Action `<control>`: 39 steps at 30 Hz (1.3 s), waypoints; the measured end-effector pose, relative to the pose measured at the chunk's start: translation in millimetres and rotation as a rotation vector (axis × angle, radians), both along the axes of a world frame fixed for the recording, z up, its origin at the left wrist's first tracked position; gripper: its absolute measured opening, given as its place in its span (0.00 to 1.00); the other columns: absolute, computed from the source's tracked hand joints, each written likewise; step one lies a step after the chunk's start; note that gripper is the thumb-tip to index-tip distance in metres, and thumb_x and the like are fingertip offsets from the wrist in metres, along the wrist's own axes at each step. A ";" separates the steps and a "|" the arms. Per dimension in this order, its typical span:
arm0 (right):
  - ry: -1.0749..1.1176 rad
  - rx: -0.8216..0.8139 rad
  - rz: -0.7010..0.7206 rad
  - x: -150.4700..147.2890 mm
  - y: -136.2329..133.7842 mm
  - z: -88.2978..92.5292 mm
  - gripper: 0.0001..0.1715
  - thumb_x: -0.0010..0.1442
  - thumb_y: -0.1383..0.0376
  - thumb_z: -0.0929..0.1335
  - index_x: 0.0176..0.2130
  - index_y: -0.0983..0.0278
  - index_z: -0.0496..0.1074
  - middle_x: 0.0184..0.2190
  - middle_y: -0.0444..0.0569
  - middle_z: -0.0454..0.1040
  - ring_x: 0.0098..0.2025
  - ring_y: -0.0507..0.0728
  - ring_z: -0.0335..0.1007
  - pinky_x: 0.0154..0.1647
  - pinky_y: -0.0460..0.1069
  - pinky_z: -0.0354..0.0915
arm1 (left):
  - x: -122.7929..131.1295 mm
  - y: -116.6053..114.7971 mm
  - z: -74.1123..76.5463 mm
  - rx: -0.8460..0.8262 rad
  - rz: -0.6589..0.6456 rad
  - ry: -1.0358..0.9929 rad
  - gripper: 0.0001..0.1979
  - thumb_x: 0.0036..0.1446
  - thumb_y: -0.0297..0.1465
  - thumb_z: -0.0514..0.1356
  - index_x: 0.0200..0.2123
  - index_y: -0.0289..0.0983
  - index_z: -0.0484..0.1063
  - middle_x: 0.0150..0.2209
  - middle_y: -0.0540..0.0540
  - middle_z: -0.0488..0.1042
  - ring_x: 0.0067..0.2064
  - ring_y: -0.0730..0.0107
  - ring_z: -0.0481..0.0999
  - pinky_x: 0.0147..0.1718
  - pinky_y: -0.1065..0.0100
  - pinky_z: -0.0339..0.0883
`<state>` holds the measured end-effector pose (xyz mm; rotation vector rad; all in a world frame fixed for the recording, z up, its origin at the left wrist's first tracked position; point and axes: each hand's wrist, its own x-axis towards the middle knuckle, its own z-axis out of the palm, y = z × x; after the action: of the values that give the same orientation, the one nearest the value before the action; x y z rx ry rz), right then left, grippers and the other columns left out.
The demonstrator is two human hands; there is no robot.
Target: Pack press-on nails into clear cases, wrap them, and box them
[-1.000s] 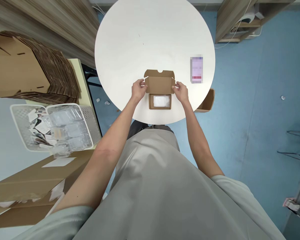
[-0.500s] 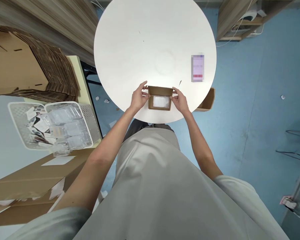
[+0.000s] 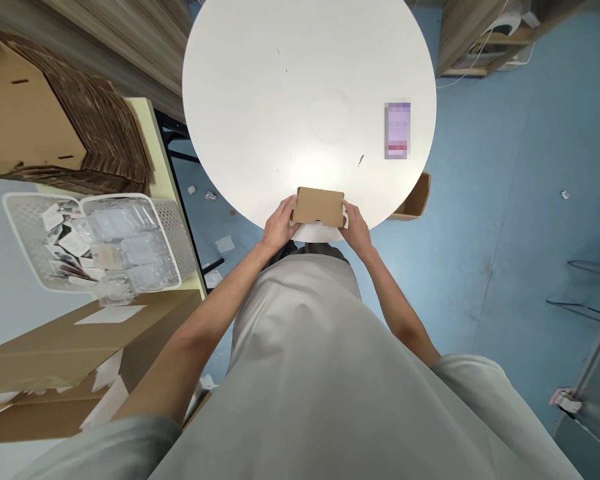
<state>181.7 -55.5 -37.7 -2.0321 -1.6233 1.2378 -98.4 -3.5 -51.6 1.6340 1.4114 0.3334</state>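
A small brown cardboard box (image 3: 319, 206) lies at the near edge of the round white table (image 3: 280, 100), its lid folded down over it. My left hand (image 3: 280, 227) grips its left end and my right hand (image 3: 355, 229) grips its right end, fingers wrapped against the sides. The white packet seen inside earlier is now hidden under the lid.
A blurred purple card (image 3: 397, 129) lies at the table's right. A white basket (image 3: 170, 230) of clear plastic packets stands to my left, with stacked flat cardboard (image 3: 55, 120) behind it and a large carton (image 3: 80, 340) below. A small open box (image 3: 413, 200) sits on the blue floor.
The lid stood upright, then came down over the box and the white packet. Both hands slid toward me along the box's ends, and the box now sits nearer the table's edge.
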 end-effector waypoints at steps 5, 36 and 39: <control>0.022 0.051 -0.025 1.8 -23.6 5.6 0.44 0.73 0.57 0.71 0.81 0.58 0.61 0.76 0.63 0.69 0.79 0.72 0.65 0.77 0.73 0.71 | -7.0 -21.0 3.1 0.029 0.039 0.015 0.36 0.65 0.39 0.69 0.74 0.42 0.72 0.76 0.34 0.73 0.78 0.40 0.69 0.81 0.42 0.60; -0.090 0.096 -0.049 -33.6 -96.3 -60.4 0.31 0.81 0.55 0.62 0.71 0.68 0.74 0.59 0.67 0.84 0.56 0.70 0.83 0.62 0.63 0.78 | 3.6 -94.4 -49.5 0.040 0.184 -0.022 0.26 0.69 0.29 0.61 0.67 0.39 0.82 0.54 0.38 0.89 0.54 0.48 0.88 0.60 0.55 0.77; -0.067 0.106 -0.120 -36.5 -95.8 -68.9 0.31 0.83 0.54 0.60 0.69 0.67 0.76 0.60 0.67 0.84 0.55 0.69 0.84 0.64 0.62 0.77 | 4.1 -97.0 -58.2 0.033 0.229 -0.065 0.24 0.70 0.32 0.61 0.66 0.35 0.81 0.55 0.35 0.88 0.55 0.48 0.88 0.63 0.53 0.76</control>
<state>145.2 -151.4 -106.6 -2.0921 -1.5366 1.0311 -94.4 -100.5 -109.8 1.4763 1.5539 0.5396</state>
